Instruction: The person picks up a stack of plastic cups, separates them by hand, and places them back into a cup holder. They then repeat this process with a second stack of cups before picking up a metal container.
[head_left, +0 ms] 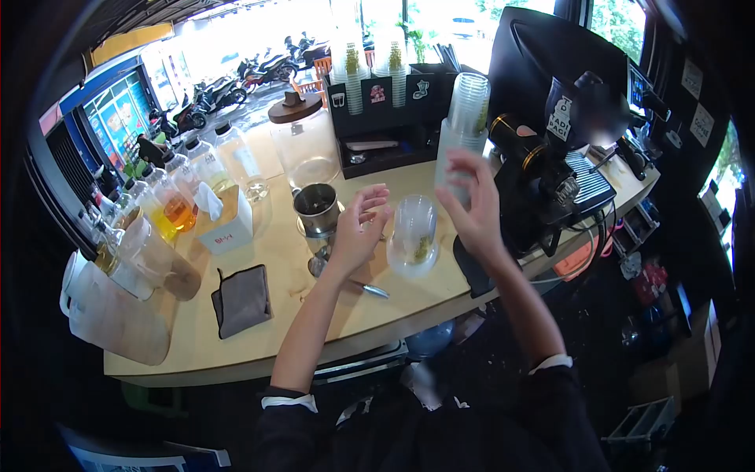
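A clear plastic cup (413,240) with a yellow print sits between my two hands, slightly blurred. My left hand (360,236) is just to its left, fingers bent and apart, holding nothing. On the cup's other side my right hand (474,206) is raised with spread fingers, also holding nothing, and overlaps the lower part of a cup stack (470,106). Left of my left hand stands a metal cup (316,211). A metal-handled utensil (370,289) lies on the counter, partly hidden by my left forearm.
The wooden counter (259,346) holds a grey cloth (241,300), a tissue box (228,224), several bottles (179,177) and a jug (114,311) at left. Behind are a lidded jar (303,141) and a black organizer (393,157). An espresso machine (543,79) stands at right.
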Motion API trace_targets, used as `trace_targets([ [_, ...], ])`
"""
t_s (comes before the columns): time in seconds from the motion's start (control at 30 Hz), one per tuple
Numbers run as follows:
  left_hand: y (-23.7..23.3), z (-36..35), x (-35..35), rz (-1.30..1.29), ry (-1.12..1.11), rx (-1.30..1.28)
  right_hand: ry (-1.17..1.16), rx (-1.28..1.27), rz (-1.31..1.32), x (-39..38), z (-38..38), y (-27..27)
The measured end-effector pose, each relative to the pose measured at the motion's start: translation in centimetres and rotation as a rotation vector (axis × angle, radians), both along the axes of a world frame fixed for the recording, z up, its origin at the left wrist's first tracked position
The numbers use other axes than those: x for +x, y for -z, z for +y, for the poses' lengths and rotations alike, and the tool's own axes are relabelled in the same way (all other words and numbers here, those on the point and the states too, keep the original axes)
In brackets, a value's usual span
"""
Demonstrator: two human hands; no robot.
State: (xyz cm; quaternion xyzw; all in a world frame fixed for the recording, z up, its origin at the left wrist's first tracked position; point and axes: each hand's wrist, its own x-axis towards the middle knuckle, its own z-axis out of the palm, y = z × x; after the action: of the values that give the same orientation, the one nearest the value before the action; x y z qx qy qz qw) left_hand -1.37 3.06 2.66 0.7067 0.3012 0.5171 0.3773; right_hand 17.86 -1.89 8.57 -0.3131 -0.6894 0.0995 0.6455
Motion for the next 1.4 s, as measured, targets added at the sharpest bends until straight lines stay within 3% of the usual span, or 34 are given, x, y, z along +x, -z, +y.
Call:
trace_targets([
  [0.07,1.9,0.0,-0.3,-0.008,-0.021,-0.010,-0.012,-0.064,0.080,0.8,-0.6,4.9],
  [0.13,2.9,-0.4,-0.4,0.022,-0.023,-0.033,-0.006,-0.398,0.036,0.9,-1.5,8.0],
  [0.27,3.5,-1.4,-1.1,0.215,0.005,0.090,-0.040,-0.420,-0.190,0.4,-0.3,12.0],
  [0.3,3.4,-1.6,-1.2,0.319,0.027,0.129,-0.032,-0.419,-0.186,0.0,-0.4,11.7],
  [0.43,3.7,-2.3,-1.2,0.338,0.077,0.122,0.005,-0.429,-0.201,-1.4,-0.4,10.9],
  [0.6,5.6,-2.1,-1.2,0.474,-0.023,0.217,-0.002,-0.446,-0.180,-1.3,-0.1,11.6],
  [0.7,5.4,-2.7,-0.7,0.600,-0.028,0.091,0.013,-0.458,-0.237,-1.5,-0.5,11.2],
  [0.93,5.7,-2.3,-0.2,0.542,-0.016,0.035,0.002,-0.480,-0.159,-2.2,-1.4,11.1],
  [1.2,5.6,-3.0,-0.2,0.525,-0.060,0.147,0.009,-0.434,-0.054,-2.5,-1.1,10.6],
  [1.4,7.3,-2.0,-0.5,0.562,-0.055,0.164,0.145,-0.300,-0.162,-1.2,-0.5,5.5],
])
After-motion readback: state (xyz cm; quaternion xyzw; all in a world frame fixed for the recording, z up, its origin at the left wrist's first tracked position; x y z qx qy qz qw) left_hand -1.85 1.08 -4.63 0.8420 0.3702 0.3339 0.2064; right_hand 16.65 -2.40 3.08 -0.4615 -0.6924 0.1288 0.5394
